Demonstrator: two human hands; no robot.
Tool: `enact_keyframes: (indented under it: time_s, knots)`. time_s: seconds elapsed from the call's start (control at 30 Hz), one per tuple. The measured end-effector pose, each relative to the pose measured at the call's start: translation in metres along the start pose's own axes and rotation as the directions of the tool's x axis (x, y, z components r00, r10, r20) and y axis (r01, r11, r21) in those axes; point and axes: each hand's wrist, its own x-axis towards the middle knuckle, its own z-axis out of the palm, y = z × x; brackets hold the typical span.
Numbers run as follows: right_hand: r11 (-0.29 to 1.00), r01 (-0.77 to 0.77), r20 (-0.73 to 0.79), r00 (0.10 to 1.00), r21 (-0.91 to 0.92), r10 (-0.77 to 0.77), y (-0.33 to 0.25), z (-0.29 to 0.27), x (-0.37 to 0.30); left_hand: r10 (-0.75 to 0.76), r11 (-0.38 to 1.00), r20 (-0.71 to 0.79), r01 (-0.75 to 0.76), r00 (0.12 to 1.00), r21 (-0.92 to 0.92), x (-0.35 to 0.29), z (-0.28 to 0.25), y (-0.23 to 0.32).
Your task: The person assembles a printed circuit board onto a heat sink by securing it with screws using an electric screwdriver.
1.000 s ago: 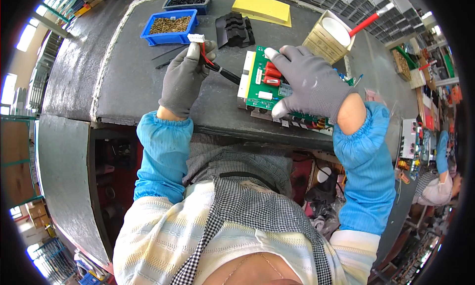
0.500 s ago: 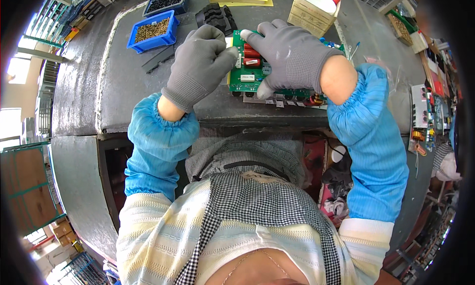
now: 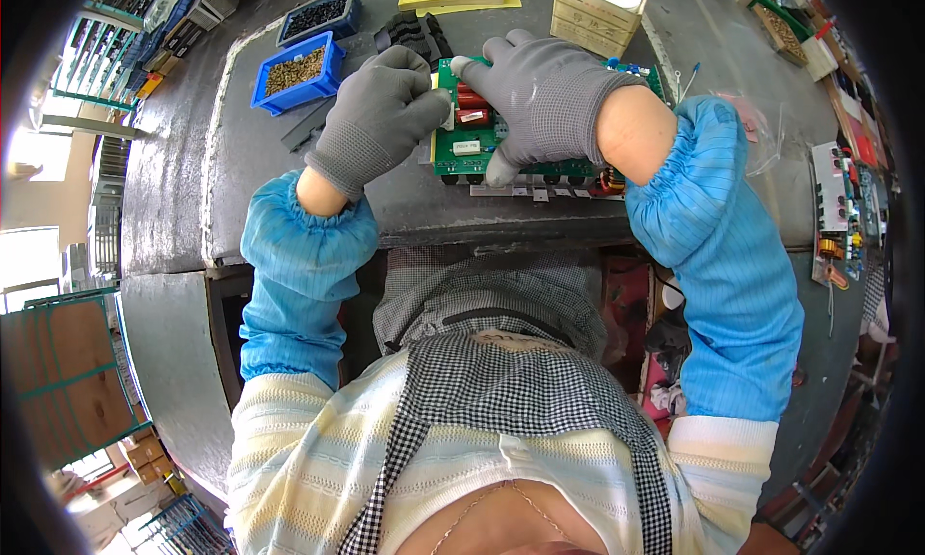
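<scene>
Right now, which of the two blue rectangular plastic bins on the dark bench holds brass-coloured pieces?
The brighter blue bin, nearer the person's gray-gloved left hand; the duller blue bin beyond it holds black pieces instead.

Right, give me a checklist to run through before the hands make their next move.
1. Board on the table: ok.
2. Right hand on the board: ok, spread over it.
3. Left hand at the board's left edge: ok.
4. Left hand holding something: cannot tell, its grip is hidden.
5. Board's top fully in view: not ok, the right hand covers part.
6. Bright blue bin apart from both hands: ok.
</scene>
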Motion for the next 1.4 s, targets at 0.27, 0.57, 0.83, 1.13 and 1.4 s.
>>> enact_keyframes:
  time_s: [0.27,0.57,0.83,1.13,1.4]
  knots:
    - [0.999,0.042,-0.152,0.987,-0.006,-0.042,0.013,0.022,0.001,0.22,0.958,-0.09,-0.198,0.971,0.21,0.0,0.013,0.004]
    - [0.996,0.081,-0.287,0.956,0.041,-0.066,0.018,0.04,0.0,0.296,0.951,-0.184,-0.271,0.937,0.15,-0.012,0.024,-0.023]
    - [0.99,0.081,-0.305,0.951,0.113,-0.043,0.024,0.05,-0.006,0.354,0.794,0.05,-0.329,0.934,0.511,-0.02,-0.024,0.041]
    - [0.955,0.109,-0.139,0.988,0.277,-0.073,0.028,0.032,-0.013,0.172,0.926,0.195,-0.226,0.966,0.303,-0.001,-0.027,0.023]
    - [0.969,0.085,-0.148,0.988,0.233,-0.051,0.027,0.035,-0.004,0.085,0.96,0.427,-0.189,0.9,0.207,0.03,-0.036,0.021]
